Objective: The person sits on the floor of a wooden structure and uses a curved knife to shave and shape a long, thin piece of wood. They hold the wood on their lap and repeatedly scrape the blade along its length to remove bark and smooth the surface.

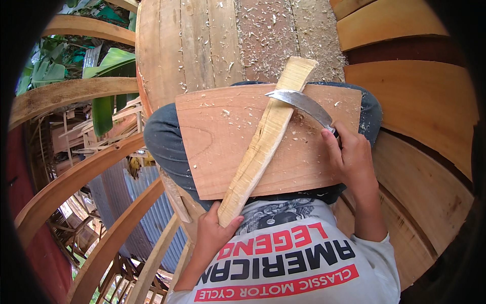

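A long pale strip of wood (263, 142) slants across a flat board (217, 126) that rests over my crossed legs. My left hand (215, 228) grips the strip's near end, close to my shirt. In my right hand (352, 154) is a curved knife (304, 104), its handle mostly hidden by my fingers. The blade lies across the strip near its far end, with its tip reaching past the strip's left edge. Rough, dark marks run along the left side of the strip. Small shavings are scattered on the board.
I sit on a plank floor (202, 45) strewn with wood shavings (273, 30). Curved railing slats (76, 96) with gaps between them stand at my left, with leaves and corrugated sheets (152, 207) beyond. Wide wooden boards (415, 101) form the wall at my right.
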